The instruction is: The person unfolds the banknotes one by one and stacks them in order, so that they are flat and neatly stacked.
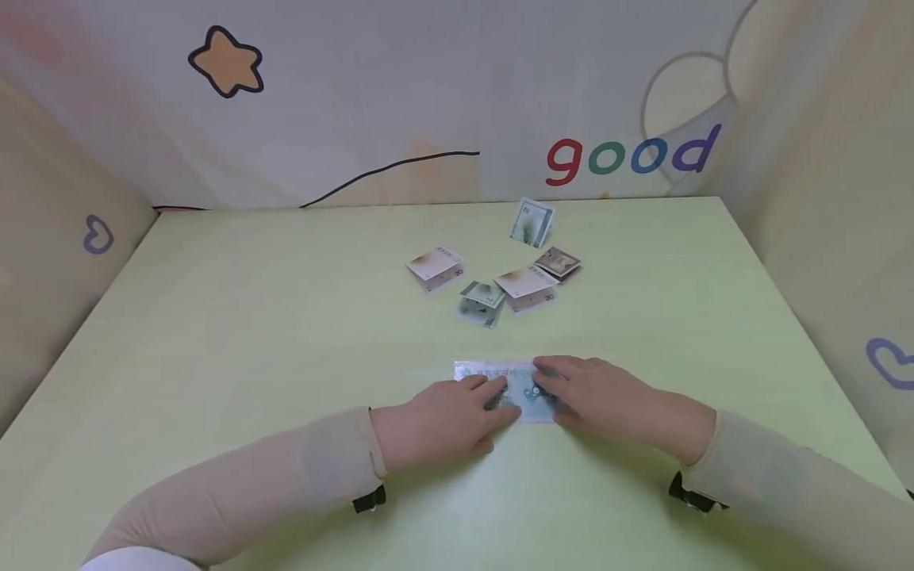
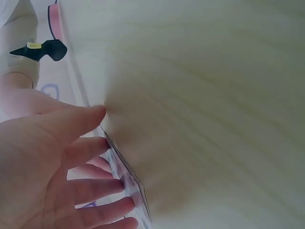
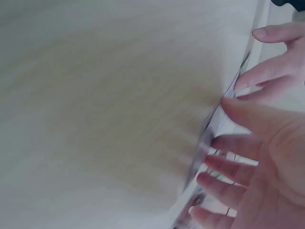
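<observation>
A pale bluish banknote [image 1: 524, 404] lies flat on the light green table [image 1: 236, 333], near its middle front. My left hand [image 1: 448, 420] rests its fingers on the note's left part, the thumb near the lower edge. Over the right end lie the fingers of my right hand [image 1: 614, 400], covering that end. The fingers of both hands look mostly straight. In the left wrist view the banknote [image 2: 125, 171] is seen nearly edge-on, its edge showing more than one layer under the fingertips. From the right wrist, fingertips touch the banknote [image 3: 206, 138] along its length.
Beyond the hands sit several folded banknotes: a pinkish one [image 1: 434, 266], a green one [image 1: 482, 297], another pinkish one [image 1: 527, 284], a brown one [image 1: 558, 262] and a blue-green one [image 1: 530, 222] propped up behind. Printed fabric walls [image 1: 400, 87] bound the table's back and sides.
</observation>
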